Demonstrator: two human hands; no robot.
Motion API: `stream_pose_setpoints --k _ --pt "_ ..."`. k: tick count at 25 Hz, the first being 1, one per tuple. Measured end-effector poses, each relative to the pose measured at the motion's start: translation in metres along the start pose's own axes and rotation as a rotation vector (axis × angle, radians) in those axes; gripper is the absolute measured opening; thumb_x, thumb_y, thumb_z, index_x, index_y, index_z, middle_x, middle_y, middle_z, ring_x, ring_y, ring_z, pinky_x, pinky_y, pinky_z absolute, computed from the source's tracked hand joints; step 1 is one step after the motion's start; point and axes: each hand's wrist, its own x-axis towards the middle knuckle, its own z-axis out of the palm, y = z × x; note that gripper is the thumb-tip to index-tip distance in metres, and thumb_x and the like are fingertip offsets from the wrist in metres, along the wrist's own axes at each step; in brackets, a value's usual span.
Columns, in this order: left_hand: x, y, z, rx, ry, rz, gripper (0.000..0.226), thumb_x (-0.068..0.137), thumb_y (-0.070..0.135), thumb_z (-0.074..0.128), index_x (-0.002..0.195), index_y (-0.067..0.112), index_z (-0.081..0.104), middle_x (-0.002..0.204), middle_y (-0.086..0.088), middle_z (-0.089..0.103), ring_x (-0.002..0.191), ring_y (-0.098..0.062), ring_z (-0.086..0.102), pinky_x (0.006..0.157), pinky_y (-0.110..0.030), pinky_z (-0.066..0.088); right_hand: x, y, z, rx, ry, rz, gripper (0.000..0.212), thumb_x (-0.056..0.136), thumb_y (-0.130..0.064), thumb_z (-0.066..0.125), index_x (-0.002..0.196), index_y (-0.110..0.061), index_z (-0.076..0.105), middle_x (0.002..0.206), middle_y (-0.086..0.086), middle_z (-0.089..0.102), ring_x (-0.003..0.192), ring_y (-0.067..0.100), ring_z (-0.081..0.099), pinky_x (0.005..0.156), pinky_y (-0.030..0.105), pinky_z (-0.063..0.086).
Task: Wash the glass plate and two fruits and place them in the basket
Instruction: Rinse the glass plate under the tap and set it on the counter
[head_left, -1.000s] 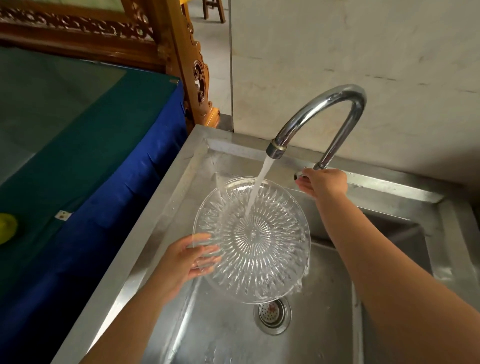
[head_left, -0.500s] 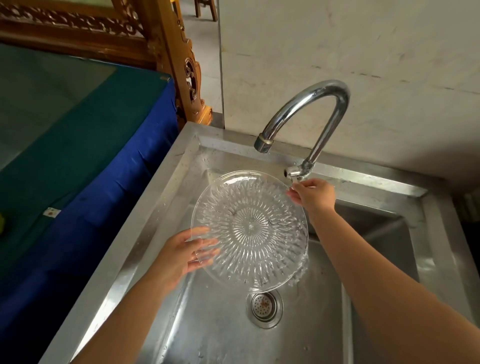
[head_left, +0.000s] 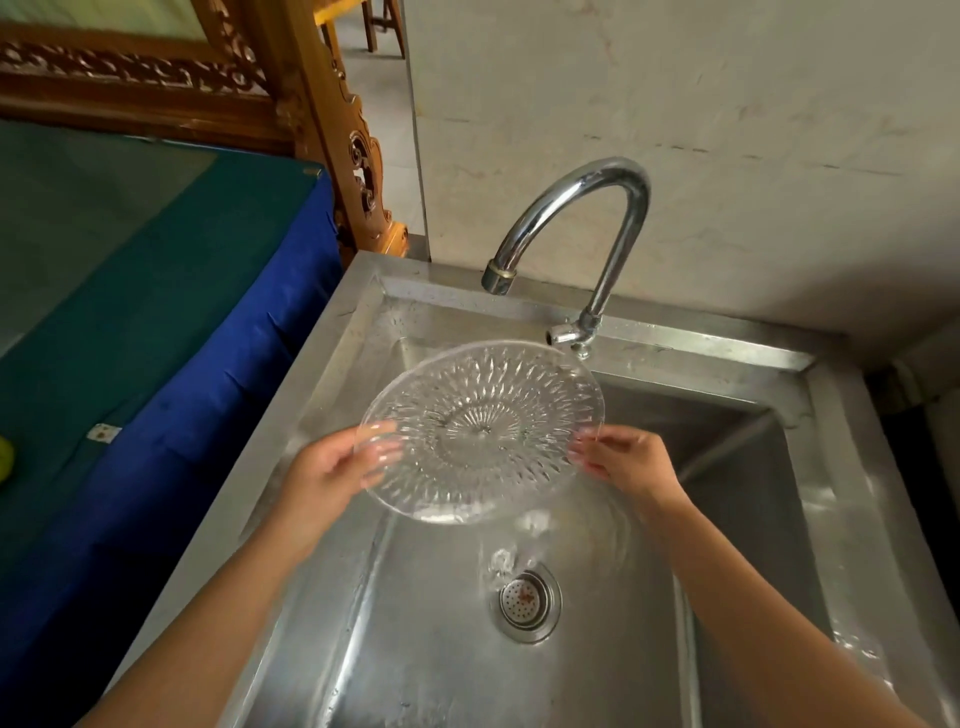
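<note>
Glass plate rinsed and held over the sink; fruits and basket remain.

The person holds the glass plate (head_left: 480, 431) above the sink (head_left: 810, 467), the left hand (head_left: 332, 475) gripping its left rim with fingers curled under the edge, the right hand (head_left: 626, 460) pinching the right rim. No water runs from the tap (head_left: 571, 208), and runoff pools near the drain (head_left: 527, 603), so the plate's wash looks finished. One green fruit (head_left: 4, 460) shows at the bench's (head_left: 104, 312) far left edge, seemingly unwashed; the second fruit and the basket are out of view, so most of the task is judged left.
</note>
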Motion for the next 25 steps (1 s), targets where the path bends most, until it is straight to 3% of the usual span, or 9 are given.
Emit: stream_pose_setpoints --k 4,10,15,20,25 --pt "0.003 0.02 -0.004 0.085 -0.05 0.123 0.032 0.09 0.003 0.05 0.114 0.021 0.058 0.108 -0.005 0.068 0.094 -0.006 0.069 0.083 -0.019 0.054 -0.019 -0.005 -0.009 0.128 0.003 -0.137 0.009 0.082 -0.001 0.065 0.081 -0.006 0.072 0.073 -0.004 0.076 0.073 0.01 0.073 0.068 0.019 0.059" --pt "-0.001 0.029 0.002 0.045 -0.134 0.098 0.038 0.091 0.004 0.05 0.126 0.02 0.051 0.106 0.001 0.069 0.093 -0.009 0.07 0.078 -0.024 0.057 -0.055 -0.024 -0.026 0.213 0.07 -0.21 0.016 0.082 -0.005 0.065 0.075 -0.016 0.074 0.08 0.004 0.076 0.082 0.021 0.071 0.075 0.032 0.059" --pt "-0.021 0.045 0.024 -0.035 -0.237 0.022 0.043 0.085 0.004 0.059 0.117 0.031 0.053 0.1 -0.005 0.074 0.087 -0.025 0.073 0.061 -0.031 0.059 -0.109 -0.027 -0.051 0.341 0.185 -0.196 0.012 0.083 -0.005 0.064 0.094 -0.003 0.068 0.079 0.008 0.075 0.071 0.02 0.072 0.06 0.028 0.06" --pt "-0.055 0.069 0.095 0.004 -0.473 -0.088 0.039 0.085 0.0 0.058 0.114 0.026 0.057 0.107 -0.014 0.067 0.084 -0.028 0.073 0.056 -0.03 0.058 -0.201 -0.026 -0.139 0.434 0.271 -0.103 0.024 0.078 0.001 0.067 0.098 -0.01 0.062 0.078 0.008 0.076 0.067 0.024 0.073 0.051 0.029 0.058" --pt "-0.104 0.082 0.207 0.054 -0.675 -0.154 0.038 0.085 -0.003 0.056 0.113 0.022 0.058 0.109 -0.015 0.065 0.081 -0.027 0.073 0.054 -0.029 0.058 -0.301 -0.005 -0.241 0.437 0.432 -0.092 0.023 0.079 0.003 0.063 0.099 -0.008 0.066 0.081 0.011 0.075 0.067 0.023 0.072 0.061 0.034 0.06"
